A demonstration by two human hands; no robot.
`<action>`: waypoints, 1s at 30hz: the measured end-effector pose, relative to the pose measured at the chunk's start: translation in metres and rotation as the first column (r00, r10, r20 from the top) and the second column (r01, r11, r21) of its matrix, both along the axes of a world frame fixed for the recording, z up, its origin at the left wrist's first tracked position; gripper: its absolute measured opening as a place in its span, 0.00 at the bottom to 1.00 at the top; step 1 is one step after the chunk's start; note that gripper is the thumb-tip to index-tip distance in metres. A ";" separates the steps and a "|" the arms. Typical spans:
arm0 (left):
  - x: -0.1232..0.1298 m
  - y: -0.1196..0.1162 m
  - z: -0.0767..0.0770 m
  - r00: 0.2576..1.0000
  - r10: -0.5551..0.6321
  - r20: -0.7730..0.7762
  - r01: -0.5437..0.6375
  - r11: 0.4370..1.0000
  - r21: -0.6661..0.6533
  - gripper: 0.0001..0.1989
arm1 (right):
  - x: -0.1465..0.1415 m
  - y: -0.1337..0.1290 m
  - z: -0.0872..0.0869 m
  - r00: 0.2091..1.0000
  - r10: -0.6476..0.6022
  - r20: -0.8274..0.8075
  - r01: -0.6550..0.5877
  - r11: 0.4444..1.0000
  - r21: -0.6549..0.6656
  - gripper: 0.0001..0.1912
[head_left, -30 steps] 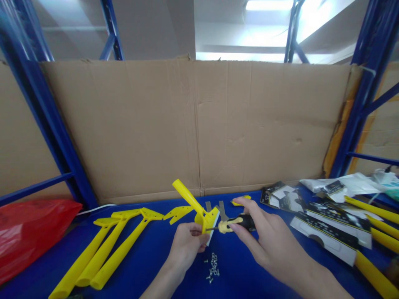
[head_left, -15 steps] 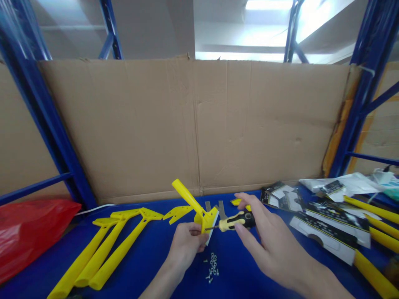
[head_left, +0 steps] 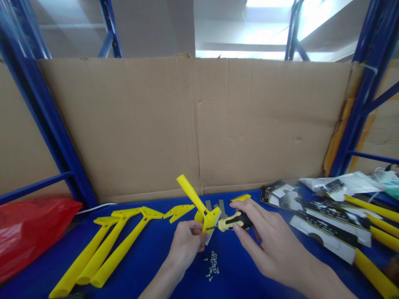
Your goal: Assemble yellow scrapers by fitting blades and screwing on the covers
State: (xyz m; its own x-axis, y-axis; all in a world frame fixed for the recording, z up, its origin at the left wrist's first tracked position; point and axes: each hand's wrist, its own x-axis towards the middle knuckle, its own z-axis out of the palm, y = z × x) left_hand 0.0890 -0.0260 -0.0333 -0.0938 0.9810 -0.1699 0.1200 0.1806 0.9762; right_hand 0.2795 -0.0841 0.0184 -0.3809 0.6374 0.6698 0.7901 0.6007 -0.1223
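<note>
My left hand (head_left: 186, 241) grips a yellow scraper (head_left: 192, 192) by its wide head, with the tubular handle slanting up to the left. A pale blade strip (head_left: 212, 234) runs along the head's right edge. In my right hand (head_left: 270, 236) is a black and cream screwdriver (head_left: 229, 222), held roughly level, its shank pointing left. The tip meets the lower part of the scraper head; the screw there is too small to make out. Below the hands lie several small screws and nuts (head_left: 213, 262) on the blue table (head_left: 149, 265).
Several yellow scraper handles (head_left: 120, 255) lie at left beside a red plastic bag (head_left: 34, 236). Loose yellow head plates (head_left: 178, 211) and metal blades (head_left: 222, 207) lie behind my hands. Packaged scrapers (head_left: 324, 236) crowd the right side. A cardboard panel (head_left: 149, 128) closes the back.
My right fingers have shifted their hold on the screwdriver handle, the forefinger coming down. The scraper's handle has tipped slightly to the right and stands a little steeper.
</note>
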 end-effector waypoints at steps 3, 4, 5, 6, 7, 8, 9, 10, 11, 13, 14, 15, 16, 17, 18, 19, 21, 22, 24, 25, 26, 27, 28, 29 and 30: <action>-0.001 0.001 -0.001 0.999 0.001 -0.037 -0.001 1.000 0.009 0.07 | 0.003 -0.003 0.001 0.998 0.051 0.020 -0.050 0.998 -0.035 0.16; -0.002 0.001 -0.001 0.999 0.005 -0.045 -0.005 1.000 0.019 0.07 | 0.004 -0.004 0.002 0.998 0.064 0.024 -0.063 0.997 -0.045 0.15; -0.002 0.002 -0.002 0.999 0.007 -0.052 -0.005 1.000 0.027 0.08 | 0.004 -0.003 0.002 0.997 0.073 0.025 -0.071 0.996 -0.049 0.14; -0.002 0.002 -0.003 0.998 0.006 -0.060 -0.004 0.999 0.031 0.08 | 0.004 -0.003 0.002 0.997 0.077 0.027 -0.076 0.996 -0.046 0.13; -0.003 0.002 -0.003 0.998 0.001 -0.065 0.001 0.999 0.033 0.08 | 0.004 -0.003 0.002 0.996 0.079 0.028 -0.077 0.996 -0.041 0.12; -0.003 0.003 -0.004 0.998 -0.006 -0.070 0.008 0.999 0.034 0.08 | 0.004 -0.002 0.001 0.996 0.078 0.030 -0.078 0.997 -0.030 0.12; -0.003 0.003 -0.004 0.997 -0.010 -0.077 0.013 0.999 0.034 0.08 | 0.004 -0.002 0.001 0.997 0.077 0.032 -0.076 0.997 -0.017 0.12; -0.003 0.003 -0.004 0.996 -0.014 -0.083 0.017 0.999 0.037 0.08 | 0.003 -0.001 0.000 0.997 0.074 0.034 -0.073 0.997 -0.006 0.12; -0.003 0.003 -0.004 0.996 -0.016 -0.087 0.020 0.999 0.041 0.08 | 0.003 -0.001 0.000 0.997 0.068 0.036 -0.068 0.998 0.005 0.11; -0.003 0.002 -0.003 0.995 -0.014 -0.094 0.019 0.999 0.049 0.08 | 0.003 -0.001 -0.001 0.998 0.052 0.040 -0.054 0.998 0.029 0.11; -0.003 0.002 -0.002 0.995 -0.012 -0.096 0.017 0.999 0.052 0.08 | 0.003 -0.001 -0.002 0.998 0.043 0.042 -0.045 0.998 0.040 0.11; -0.003 0.001 -0.001 0.995 -0.010 -0.097 0.016 0.998 0.053 0.08 | 0.003 -0.001 -0.002 0.998 0.035 0.046 -0.037 0.998 0.046 0.11; -0.003 0.001 0.000 0.995 -0.009 -0.099 0.015 0.999 0.052 0.08 | 0.003 -0.001 -0.002 0.999 0.027 0.047 -0.030 0.998 0.054 0.11; -0.003 0.001 0.001 0.995 -0.008 -0.102 0.013 0.999 0.050 0.09 | 0.003 -0.001 -0.001 0.999 0.020 0.046 -0.023 0.998 0.058 0.11; -0.003 0.001 0.001 0.995 -0.007 -0.104 0.013 0.999 0.048 0.09 | 0.002 -0.001 -0.001 0.999 0.015 0.045 -0.018 0.998 0.062 0.11; -0.002 0.001 0.001 0.995 -0.007 -0.104 0.013 0.999 0.049 0.09 | 0.002 -0.001 -0.001 0.999 0.011 0.041 -0.013 0.998 0.066 0.10; -0.002 0.002 0.000 0.995 -0.003 -0.104 0.009 0.998 0.058 0.09 | 0.001 -0.002 0.000 0.999 -0.002 0.035 -0.001 0.997 0.079 0.10; -0.002 0.002 -0.001 0.995 -0.001 -0.102 0.008 0.998 0.068 0.09 | 0.000 -0.002 0.000 0.999 -0.013 0.033 0.010 0.996 0.088 0.10; -0.002 0.003 -0.003 0.996 0.005 -0.094 0.003 0.996 0.087 0.09 | -0.002 -0.003 0.000 0.999 -0.041 0.026 0.038 0.993 0.110 0.11; -0.002 0.003 -0.004 0.996 0.008 -0.090 0.000 0.996 0.092 0.08 | -0.002 -0.003 0.000 0.998 -0.054 0.021 0.051 0.991 0.121 0.11; -0.002 0.003 -0.004 0.996 0.011 -0.083 -0.003 0.995 0.097 0.08 | -0.003 -0.004 0.000 0.998 -0.065 0.015 0.063 0.990 0.126 0.12; -0.002 0.003 -0.004 0.997 0.013 -0.075 -0.005 0.995 0.101 0.08 | -0.004 -0.003 0.000 0.997 -0.073 0.008 0.072 0.990 0.125 0.13; -0.002 0.002 -0.004 0.998 0.014 -0.069 -0.007 0.994 0.105 0.08 | -0.005 -0.003 0.000 0.997 -0.079 0.002 0.078 0.990 0.117 0.13; -0.002 0.002 -0.003 0.998 0.012 -0.064 -0.005 0.994 0.109 0.08 | -0.005 -0.003 0.000 0.996 -0.084 -0.006 0.084 0.991 0.104 0.13; -0.003 0.001 -0.003 0.998 0.010 -0.062 -0.003 0.994 0.113 0.08 | -0.005 -0.003 0.000 0.996 -0.090 -0.015 0.091 0.992 0.089 0.14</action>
State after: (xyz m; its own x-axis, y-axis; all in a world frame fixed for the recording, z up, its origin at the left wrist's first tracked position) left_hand 0.0862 -0.0249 -0.0366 -0.1069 0.9929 -0.0523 0.1803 0.0711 0.9810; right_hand 0.2741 -0.0866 0.0188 -0.3166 0.6066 0.7293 0.8408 0.5354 -0.0802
